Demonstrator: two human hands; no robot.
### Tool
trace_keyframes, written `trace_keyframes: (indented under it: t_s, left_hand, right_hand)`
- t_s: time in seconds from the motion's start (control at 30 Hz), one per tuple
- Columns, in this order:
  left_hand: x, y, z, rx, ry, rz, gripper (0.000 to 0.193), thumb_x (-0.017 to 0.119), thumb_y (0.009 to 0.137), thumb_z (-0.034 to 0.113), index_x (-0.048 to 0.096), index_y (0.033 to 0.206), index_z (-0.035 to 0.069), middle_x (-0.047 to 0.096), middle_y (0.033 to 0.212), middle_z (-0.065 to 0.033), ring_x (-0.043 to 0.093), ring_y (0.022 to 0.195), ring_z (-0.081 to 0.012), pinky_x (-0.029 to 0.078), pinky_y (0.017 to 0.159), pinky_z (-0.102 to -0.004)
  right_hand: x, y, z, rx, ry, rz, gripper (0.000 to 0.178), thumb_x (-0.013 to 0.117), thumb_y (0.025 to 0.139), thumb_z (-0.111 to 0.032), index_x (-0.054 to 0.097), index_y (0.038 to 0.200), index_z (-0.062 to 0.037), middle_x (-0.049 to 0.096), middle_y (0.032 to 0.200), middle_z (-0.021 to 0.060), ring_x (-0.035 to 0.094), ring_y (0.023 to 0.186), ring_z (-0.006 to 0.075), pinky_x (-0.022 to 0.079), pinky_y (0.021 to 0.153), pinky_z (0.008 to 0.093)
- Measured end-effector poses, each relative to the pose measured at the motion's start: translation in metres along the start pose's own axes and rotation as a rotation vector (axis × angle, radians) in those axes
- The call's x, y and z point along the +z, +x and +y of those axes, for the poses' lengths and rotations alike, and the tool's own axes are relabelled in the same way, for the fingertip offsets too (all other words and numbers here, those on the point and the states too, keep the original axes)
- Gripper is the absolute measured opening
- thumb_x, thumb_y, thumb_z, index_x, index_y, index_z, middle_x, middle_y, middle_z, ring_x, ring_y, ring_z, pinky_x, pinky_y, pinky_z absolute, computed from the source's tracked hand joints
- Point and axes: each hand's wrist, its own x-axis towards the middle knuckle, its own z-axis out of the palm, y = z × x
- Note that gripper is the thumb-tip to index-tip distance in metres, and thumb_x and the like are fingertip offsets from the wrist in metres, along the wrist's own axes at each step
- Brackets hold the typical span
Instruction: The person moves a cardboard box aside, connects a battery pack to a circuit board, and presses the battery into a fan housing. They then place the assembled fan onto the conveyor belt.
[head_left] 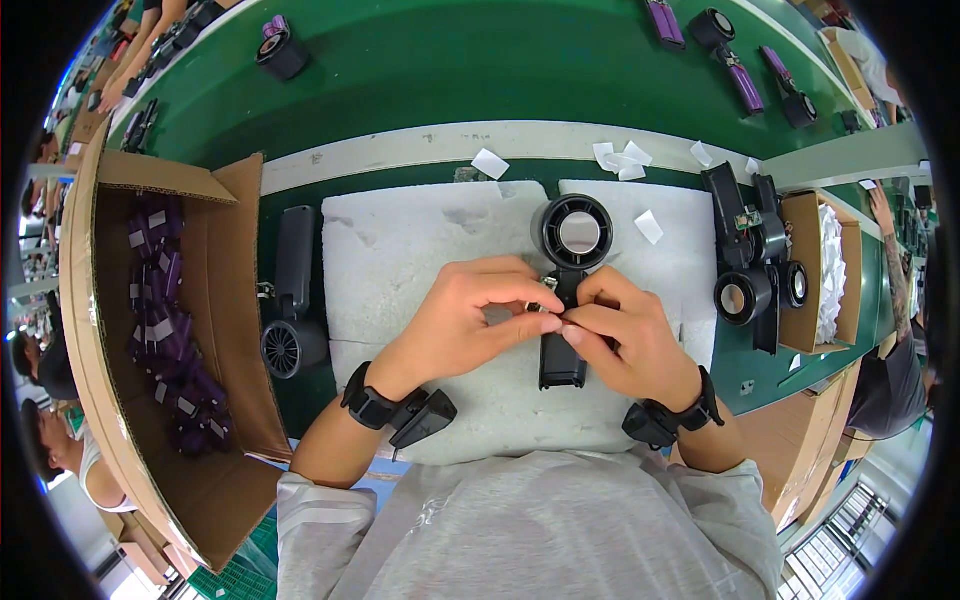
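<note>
A grey-shirted chest fills the lower edge, and from it two forearms with black wrist devices reach up over a white foam pad (400, 250). The left hand (465, 320) is curled, thumb and fingertips pinched on a small part at the neck of a black handheld fan (567, 290). The right hand (625, 335) is likewise closed, fingers pinching the same spot from the other side. The fan lies flat on the pad, its long axis running away from the person: round head with a pale centre at the far end, handle pointing back toward the chest.

Left of the pad lies another black fan (290, 300), head nearest the person. Further left, an open brown cardboard box (230, 300) holds purple cylindrical cells with small white labels. Right of the pad stands a cluster of black fan parts (750, 260), then a smaller cardboard box (800, 270) of white material. Small white paper rectangles (620, 158) lie scattered along the pale strip beyond the pad.
</note>
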Motion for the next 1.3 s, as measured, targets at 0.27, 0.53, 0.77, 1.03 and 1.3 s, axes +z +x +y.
trace_keyframes:
  t_s: [0.27,0.53,0.77,1.03,1.3]
  left_hand:
    - [0.002,-0.002,-0.009,0.083,0.25,0.088,0.01,0.073,0.083,0.01,0.07,0.09,0.003,0.064,0.078,-0.0062,0.059,0.066,-0.0137,0.045,0.057,-0.0238]
    - [-0.001,-0.003,-0.009,-0.094,-0.057,0.033,0.015,0.073,0.081,0.002,0.071,0.096,0.003,0.065,0.086,-0.0058,0.061,0.074,-0.0134,0.05,0.065,-0.0261]
    - [-0.012,-0.001,-0.008,-0.15,-0.259,-0.125,0.035,0.066,0.079,-0.013,0.066,0.11,0.002,0.06,0.101,-0.0062,0.06,0.092,-0.0133,0.052,0.084,-0.0264]
    - [-0.015,-0.001,-0.006,-0.225,-0.28,-0.124,0.034,0.064,0.079,-0.015,0.067,0.108,0.002,0.062,0.097,-0.005,0.062,0.092,-0.0128,0.053,0.084,-0.0265]
    - [-0.014,-0.001,-0.009,-0.137,-0.225,-0.088,0.029,0.067,0.077,-0.013,0.07,0.101,0.002,0.067,0.095,-0.0064,0.064,0.087,-0.0122,0.054,0.076,-0.026]
  right_hand:
    - [0.009,0.004,-0.003,-0.07,-0.133,0.215,0.014,0.075,0.074,-0.004,0.069,0.086,-0.0025,0.057,0.082,0.0076,0.057,0.062,0.0183,0.043,0.051,0.0262]
    - [0.013,0.001,-0.003,0.107,0.107,0.173,0.008,0.075,0.075,0.0,0.071,0.082,-0.0019,0.058,0.081,0.0056,0.057,0.063,0.0135,0.042,0.051,0.0244]
    - [0.009,0.002,-0.002,0.117,0.131,0.121,0.007,0.074,0.076,0.0,0.071,0.082,-0.0003,0.058,0.083,0.0059,0.055,0.062,0.0121,0.04,0.051,0.0243]
    - [0.005,0.001,0.002,0.143,0.236,0.085,0.005,0.072,0.078,0.0,0.07,0.082,0.0007,0.057,0.084,0.0064,0.056,0.061,0.0113,0.042,0.052,0.0241]
    - [0.005,0.0,0.001,0.213,0.308,0.074,0.003,0.069,0.081,0.001,0.067,0.081,0.0038,0.056,0.086,0.0068,0.058,0.059,0.0104,0.043,0.051,0.0227]
